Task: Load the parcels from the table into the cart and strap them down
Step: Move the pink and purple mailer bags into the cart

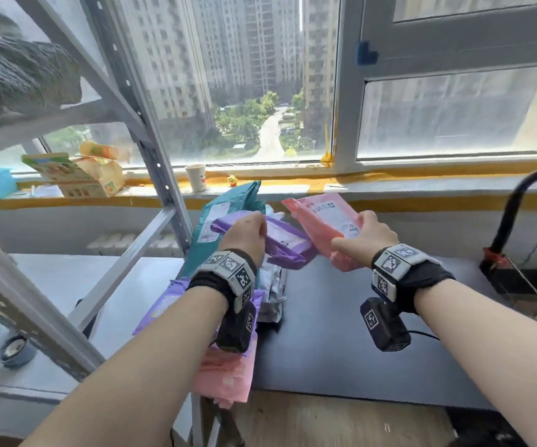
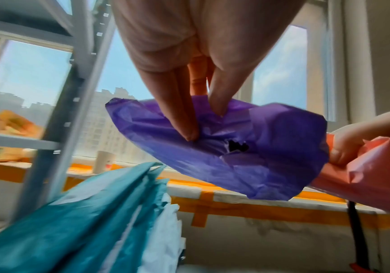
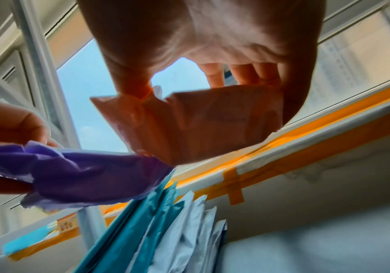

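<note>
While the left hand (image 1: 248,232) pinches a crinkled purple plastic mailer (image 1: 280,245), the right hand (image 1: 368,240) grips a flat pink one (image 1: 322,217).

Both my forearms reach forward, wrists banded. My left hand (image 1: 247,232) pinches the purple parcel (image 1: 276,243). My right hand (image 1: 365,241) grips the pink parcel (image 1: 325,221).

The right hand (image 3: 203,55) pinches a pink parcel (image 3: 189,122) by its upper edge — thumb on one side, fingers on the other. At the left, the left hand (image 3: 9,125) grips a crumpled purple parcel (image 3: 84,177); below stand teal parcels (image 3: 128,230) and pale blue parcels (image 3: 189,234) on end.
</note>
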Available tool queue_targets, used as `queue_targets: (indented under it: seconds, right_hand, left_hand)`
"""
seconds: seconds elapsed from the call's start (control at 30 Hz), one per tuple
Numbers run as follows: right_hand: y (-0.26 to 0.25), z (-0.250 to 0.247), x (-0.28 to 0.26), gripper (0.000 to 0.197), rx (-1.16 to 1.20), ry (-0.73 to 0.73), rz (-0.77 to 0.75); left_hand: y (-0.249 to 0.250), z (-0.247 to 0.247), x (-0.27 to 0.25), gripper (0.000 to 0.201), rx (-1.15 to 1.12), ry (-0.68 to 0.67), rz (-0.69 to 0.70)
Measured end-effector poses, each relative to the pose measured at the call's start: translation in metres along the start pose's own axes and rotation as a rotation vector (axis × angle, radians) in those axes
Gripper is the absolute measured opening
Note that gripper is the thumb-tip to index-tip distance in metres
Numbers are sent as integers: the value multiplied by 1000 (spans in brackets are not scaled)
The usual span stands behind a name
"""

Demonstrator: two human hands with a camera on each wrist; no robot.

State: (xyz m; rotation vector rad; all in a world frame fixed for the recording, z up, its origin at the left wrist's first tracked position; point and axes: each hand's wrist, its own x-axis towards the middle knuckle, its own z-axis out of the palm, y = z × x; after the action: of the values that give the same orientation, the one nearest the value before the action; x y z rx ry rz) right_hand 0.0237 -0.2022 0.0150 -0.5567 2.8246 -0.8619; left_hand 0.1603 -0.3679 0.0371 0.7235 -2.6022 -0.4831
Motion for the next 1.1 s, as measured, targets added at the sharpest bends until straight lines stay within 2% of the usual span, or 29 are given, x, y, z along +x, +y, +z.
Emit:
queue_targets:
  seconds: [0.1, 0.3, 0.63, 0.77, 0.9, 1.03, 1.1]
  right_hand:
    - [46, -39, -4, 71, -15, 68, 69]
    - [172, -126, -25, 76, -58, 141, 257]
    - [369, -236, -92, 75, -43, 201, 585]
    - [428, -258, -115, 77, -20, 212, 720]
    - [469, -269, -129, 74, 21, 206, 827]
    - [505, -277, -129, 78, 55, 189, 926]
    - [523, -284, -125, 83, 110, 203, 975]
  left_hand:
    - [56, 18, 3, 17, -26, -35, 80]
    - [193, 75, -12, 32, -144, -154, 235]
    - [395, 183, -61, 28, -241, -384, 434]
    - [453, 215, -76, 22, -229, -481, 500]
    - [497, 246, -82, 34, -164, -561, 550]
    - [534, 283, -76, 14, -109, -647, 630]
    - [552, 309, -66, 20, -112, -682, 656]
